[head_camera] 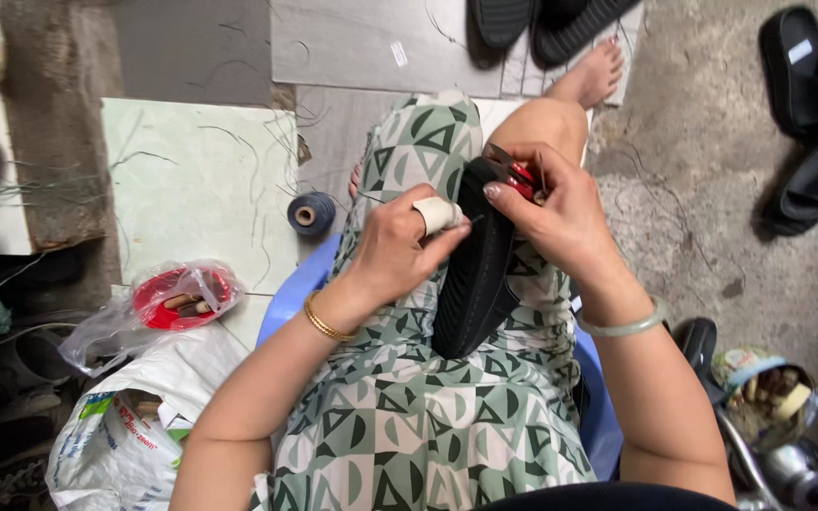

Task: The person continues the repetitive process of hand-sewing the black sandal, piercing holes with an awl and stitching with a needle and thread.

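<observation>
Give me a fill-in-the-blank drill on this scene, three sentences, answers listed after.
1. Both hands work on a black shoe sole resting on the person's ____.
2. The left hand has a finger wrapped in white tape, and its wrist wears a ____ bangle.
3. The right hand holds a small tool with ____ handles at the sole's top end.

Missing words: lap; gold; red

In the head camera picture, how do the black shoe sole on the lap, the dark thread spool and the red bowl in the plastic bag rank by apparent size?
1. black shoe sole, held by both hands, though nearest the camera
2. red bowl
3. thread spool
</observation>
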